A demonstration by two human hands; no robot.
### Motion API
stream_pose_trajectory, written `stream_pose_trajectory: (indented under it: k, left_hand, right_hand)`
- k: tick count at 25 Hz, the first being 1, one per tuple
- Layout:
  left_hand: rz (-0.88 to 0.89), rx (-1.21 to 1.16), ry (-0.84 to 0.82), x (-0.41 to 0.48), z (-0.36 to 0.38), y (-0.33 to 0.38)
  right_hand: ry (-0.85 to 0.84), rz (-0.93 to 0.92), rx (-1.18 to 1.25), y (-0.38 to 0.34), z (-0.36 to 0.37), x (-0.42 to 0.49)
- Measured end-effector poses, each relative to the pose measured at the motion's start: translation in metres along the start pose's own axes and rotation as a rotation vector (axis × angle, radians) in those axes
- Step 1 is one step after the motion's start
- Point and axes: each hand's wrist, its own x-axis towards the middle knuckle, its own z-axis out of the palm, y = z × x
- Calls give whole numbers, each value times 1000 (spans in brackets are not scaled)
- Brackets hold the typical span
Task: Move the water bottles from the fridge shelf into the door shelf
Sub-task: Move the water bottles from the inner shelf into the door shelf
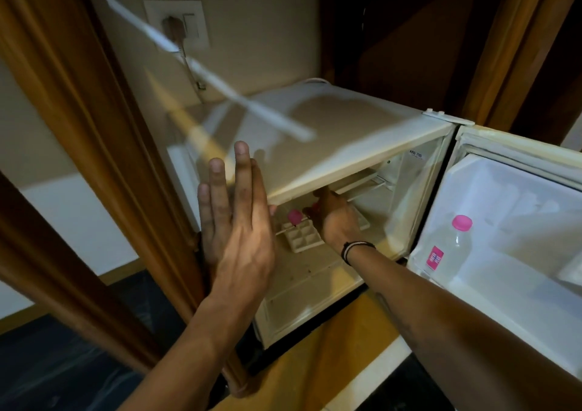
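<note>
A small white fridge (330, 146) stands open, its door (516, 253) swung out to the right. One clear water bottle (453, 243) with a pink cap and pink label stands in the door shelf. Inside the fridge, the pink cap of another water bottle (294, 217) shows on the shelf. My right hand (335, 218) reaches in beside it and curls around a further bottle, whose pink cap (315, 208) peeks out by the thumb; the fingertips are hidden under the fridge's top edge. My left hand (234, 218) is held up flat, fingers straight, in front of the fridge's left edge.
A white ice cube tray (304, 237) lies on the fridge shelf just left of my right wrist. A wooden frame (104, 158) runs close along the fridge's left side. A wall socket with a plug (176, 23) sits behind the fridge.
</note>
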Motion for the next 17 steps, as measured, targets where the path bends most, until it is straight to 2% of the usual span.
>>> stream_pose_trajectory:
  k: [1,4,9,12,14,17]
  left_hand:
    - [35,78,15,-1,3,-1]
    - [53,70,14,0,8,-2]
    - [-65,-241,180,-1,23,9]
    - [-72,-301,140,1,19,10]
    - [-45,-272,144,-1,17,10]
    - [-3,-261,116,-1,22,5]
  right_hand:
    - [11,24,13,0,1,3]
    - [72,-41,2,8,-3,-6]
    - [136,-42,56,44,-35,-32]
    - [158,-3,182,63,-67,-57]
    - [245,18,251,66,-99,-73]
    - [309,-24,195,55,-153,-87]
